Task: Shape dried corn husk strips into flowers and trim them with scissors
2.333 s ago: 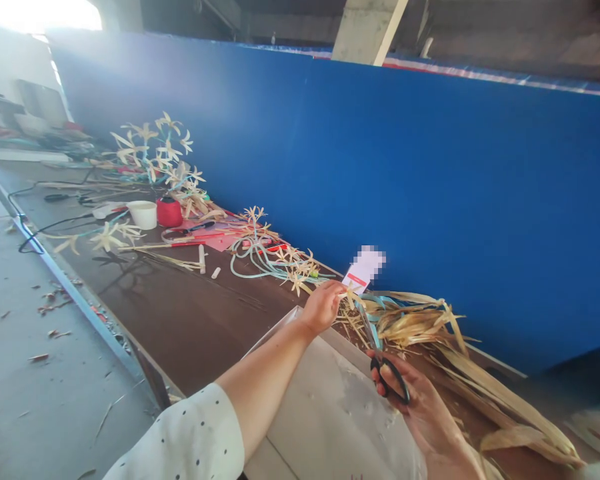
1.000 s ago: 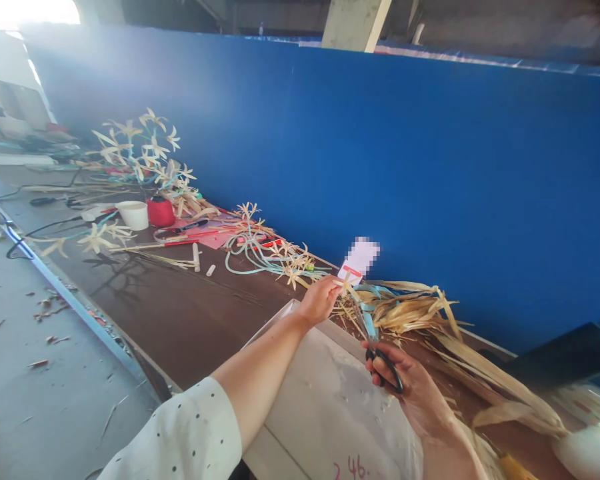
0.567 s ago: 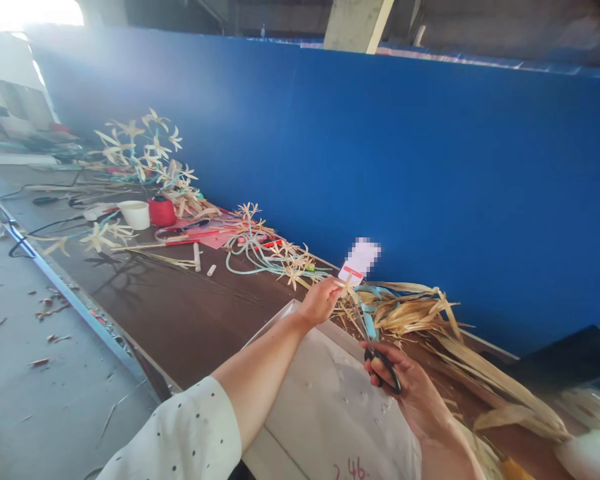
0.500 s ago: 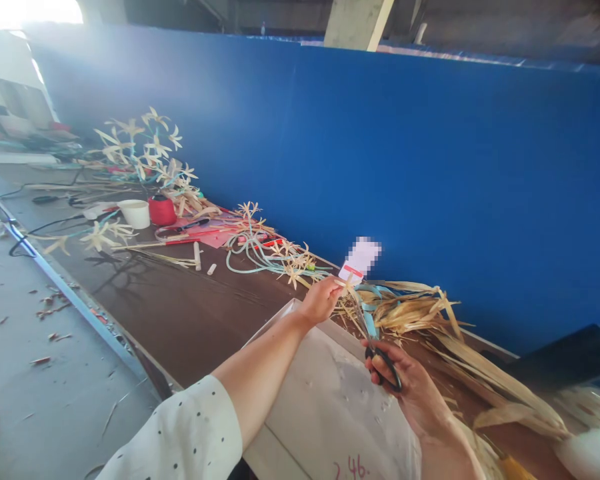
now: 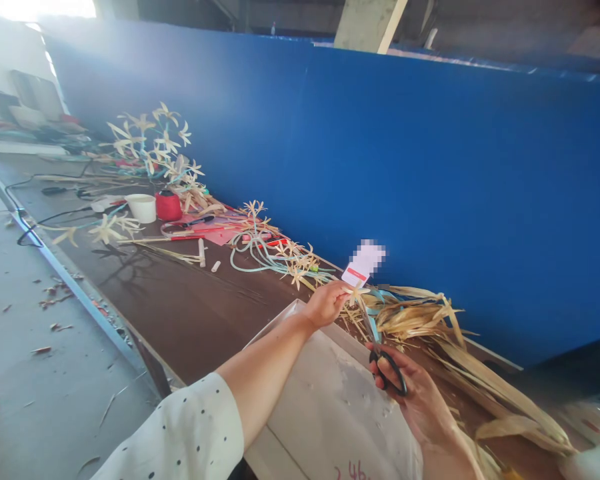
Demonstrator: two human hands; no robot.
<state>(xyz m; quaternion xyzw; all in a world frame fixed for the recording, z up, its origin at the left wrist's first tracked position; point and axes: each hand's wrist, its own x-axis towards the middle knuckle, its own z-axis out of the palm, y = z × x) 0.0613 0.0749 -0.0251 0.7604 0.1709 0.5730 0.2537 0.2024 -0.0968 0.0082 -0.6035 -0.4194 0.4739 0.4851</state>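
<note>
Between the closed fingers of my left hand (image 5: 326, 304) is a small cream flower (image 5: 356, 292) with narrow pointed petals, like those made from dried husk. My right hand (image 5: 417, 380) grips a pair of scissors (image 5: 389, 373) by its black handles. The blades point up and away, with their tips close beneath the flower; whether they touch it I cannot tell. Behind my left hand stands a phone-like card with a red bar (image 5: 356, 275), partly blurred out. Dried husk strips (image 5: 415, 313) lie to the right of the flower. Below both hands is a pale box (image 5: 325, 393) with red handwritten numbers.
A brown table (image 5: 180, 313) runs along a blue partition (image 5: 405, 167). On it lie finished husk flowers (image 5: 153, 137), a white cup (image 5: 141, 208), a red thread spool (image 5: 168, 206), pale blue cords (image 5: 245, 263) and white stubs (image 5: 201, 253). Scraps litter the grey floor (image 5: 70, 380).
The flower has turned, and its petals now spread more sideways beside my left fingers. Both hands keep their grip, and the scissors have shifted only slightly. The whole view has moved a little.
</note>
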